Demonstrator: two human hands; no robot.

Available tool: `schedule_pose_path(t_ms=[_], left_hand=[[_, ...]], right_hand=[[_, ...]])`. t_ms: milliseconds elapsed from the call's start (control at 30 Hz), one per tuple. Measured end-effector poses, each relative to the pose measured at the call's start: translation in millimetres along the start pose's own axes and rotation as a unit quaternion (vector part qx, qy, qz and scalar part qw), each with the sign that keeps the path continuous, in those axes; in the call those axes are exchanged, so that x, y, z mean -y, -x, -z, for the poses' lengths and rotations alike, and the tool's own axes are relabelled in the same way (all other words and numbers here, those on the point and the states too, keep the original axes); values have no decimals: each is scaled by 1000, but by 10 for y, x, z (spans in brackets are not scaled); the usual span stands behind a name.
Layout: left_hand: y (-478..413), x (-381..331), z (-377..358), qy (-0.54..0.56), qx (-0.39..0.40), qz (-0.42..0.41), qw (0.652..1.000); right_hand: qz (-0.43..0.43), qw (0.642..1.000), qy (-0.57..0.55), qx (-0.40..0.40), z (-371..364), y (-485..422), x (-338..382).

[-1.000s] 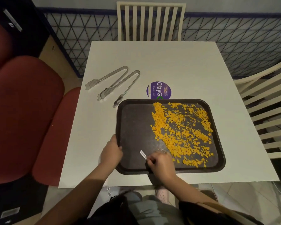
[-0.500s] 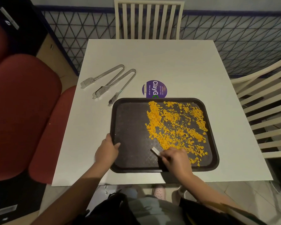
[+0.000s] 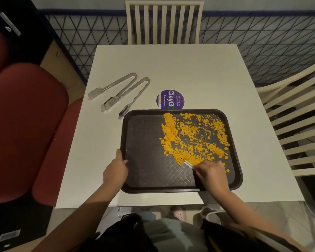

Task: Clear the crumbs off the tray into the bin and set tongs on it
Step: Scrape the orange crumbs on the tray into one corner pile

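Note:
A dark brown tray point(image 3: 144, 160) lies on the white table point(image 3: 198, 73), near its front edge. Orange crumbs point(image 3: 193, 137) cover the tray's right half. My left hand point(image 3: 115, 171) grips the tray's left rim. My right hand point(image 3: 212, 174) rests on the tray's front right part, closed on a small white scraper point(image 3: 188, 164) whose tip touches the front edge of the crumb pile. Two pairs of metal tongs point(image 3: 120, 94) lie on the table beyond the tray's far left corner. No bin is in view.
A round purple sticker point(image 3: 170, 99) is partly under the tray's far rim. White slatted chairs stand at the far side point(image 3: 164, 22) and at the right point(image 3: 298, 128). A red padded seat point(image 3: 25, 124) is at the left.
My right hand has slid the scraper to the right across the tray's front, from near the middle into the crumb pile's edge. My left hand has kept its hold on the rim.

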State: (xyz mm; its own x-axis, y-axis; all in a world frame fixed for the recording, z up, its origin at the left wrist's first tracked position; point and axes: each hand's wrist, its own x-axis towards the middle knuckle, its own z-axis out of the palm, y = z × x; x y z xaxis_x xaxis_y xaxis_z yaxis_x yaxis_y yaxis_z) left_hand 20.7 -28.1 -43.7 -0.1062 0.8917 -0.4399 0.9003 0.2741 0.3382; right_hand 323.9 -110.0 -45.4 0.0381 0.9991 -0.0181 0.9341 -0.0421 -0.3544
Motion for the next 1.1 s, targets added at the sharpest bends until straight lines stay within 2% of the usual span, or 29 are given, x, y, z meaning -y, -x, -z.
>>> schedule_pose_path(t_ms=[133, 300, 433, 700, 833, 1000, 1100], left_hand=[[23, -30, 1, -19, 10, 15, 1000], [50, -81, -16, -35, 9, 35, 999], [46, -85, -41, -40, 0, 41, 998], [39, -83, -66, -51, -10, 42, 998], [60, -114, -52, -61, -7, 39, 997], [58, -112, -59, -65, -3, 45, 997], [66, -101, -70, -73, -7, 42, 996]], right_hand=[[-36, 997, -57, -29, 126, -106, -18], [14, 994, -107, 36, 14, 48, 280], [13, 996, -84, 30, -109, 171, 204], [9, 1000, 5, -22, 178, 262, -493], [8, 999, -27, -38, 330, 139, -584], [98, 992, -35, 71, 316, 288, -700], [128, 987, -23, 91, 302, 322, -777]])
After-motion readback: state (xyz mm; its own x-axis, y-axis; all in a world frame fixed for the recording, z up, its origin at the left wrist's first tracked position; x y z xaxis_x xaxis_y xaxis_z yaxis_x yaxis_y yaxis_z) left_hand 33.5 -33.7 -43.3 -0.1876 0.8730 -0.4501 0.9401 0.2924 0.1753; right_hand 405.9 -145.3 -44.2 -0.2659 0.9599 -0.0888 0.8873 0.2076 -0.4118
